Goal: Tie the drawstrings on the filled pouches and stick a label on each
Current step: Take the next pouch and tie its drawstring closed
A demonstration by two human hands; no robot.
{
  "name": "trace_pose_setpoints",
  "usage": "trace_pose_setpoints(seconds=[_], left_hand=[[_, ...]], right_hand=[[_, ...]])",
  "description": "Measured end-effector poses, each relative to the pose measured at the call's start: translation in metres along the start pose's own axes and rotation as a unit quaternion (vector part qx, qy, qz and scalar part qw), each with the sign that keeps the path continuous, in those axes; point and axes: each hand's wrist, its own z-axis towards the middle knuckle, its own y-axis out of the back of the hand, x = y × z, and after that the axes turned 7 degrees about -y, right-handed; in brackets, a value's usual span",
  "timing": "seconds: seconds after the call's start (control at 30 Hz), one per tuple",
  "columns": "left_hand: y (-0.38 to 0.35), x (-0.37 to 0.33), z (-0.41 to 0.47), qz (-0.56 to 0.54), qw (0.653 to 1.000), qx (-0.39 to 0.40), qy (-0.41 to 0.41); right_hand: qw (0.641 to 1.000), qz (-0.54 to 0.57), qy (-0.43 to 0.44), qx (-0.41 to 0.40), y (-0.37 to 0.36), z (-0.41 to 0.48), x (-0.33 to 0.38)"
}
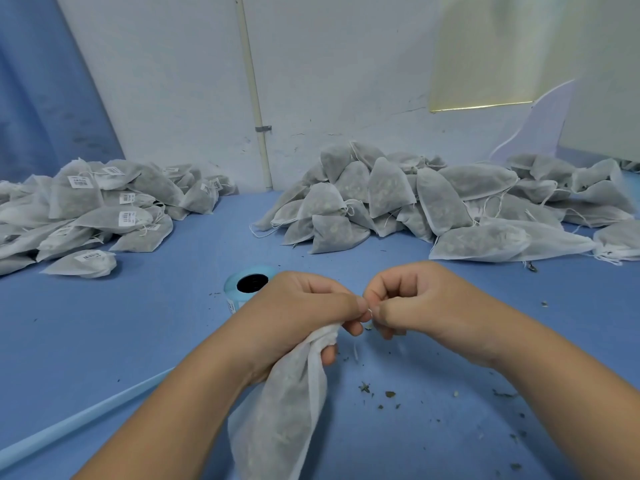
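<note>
Currently the left hand [304, 306] grips the gathered neck of the pouch [284, 410], which hangs below it over the table [104, 341]. Right hand [408, 299], curled, pinches the drawstring [369, 311] just beside. Recommend keeping the neck bunched tight and drawing the knot snug against it.

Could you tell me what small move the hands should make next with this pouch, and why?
Probably pull the string sideways with the right hand to draw the neck tight. The left hand grips the gathered neck of the pouch, and the string sits pinched between the fingertips of both hands, so the tie looks unfinished.
</note>
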Motion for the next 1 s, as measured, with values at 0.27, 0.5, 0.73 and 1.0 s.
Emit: trace_pose_setpoints(seconds=[0.27, 0.5, 0.73, 1.0], left_hand=[[-0.009, 0.001, -0.001, 0.012, 0.999, -0.044, -0.023], [-0.009, 0.006, 0.001, 0.084, 0.990, -0.096, -0.061], [-0.007, 0.006, -0.001, -0.142, 0.989, 0.037, 0.005], [-0.008, 0.008, 0.004, -0.219, 0.975, 0.006, 0.045]], right_hand=[[1.000, 0.004, 0.000, 0.015, 0.006, 0.001, -0.006], [1.000, -0.008, -0.008, 0.018, 0.006, 0.000, -0.004], [0.997, 0.056, 0.038, -0.028, 0.009, -0.002, 0.000], [0.993, 0.085, 0.054, -0.068, 0.005, -0.005, 0.009]])
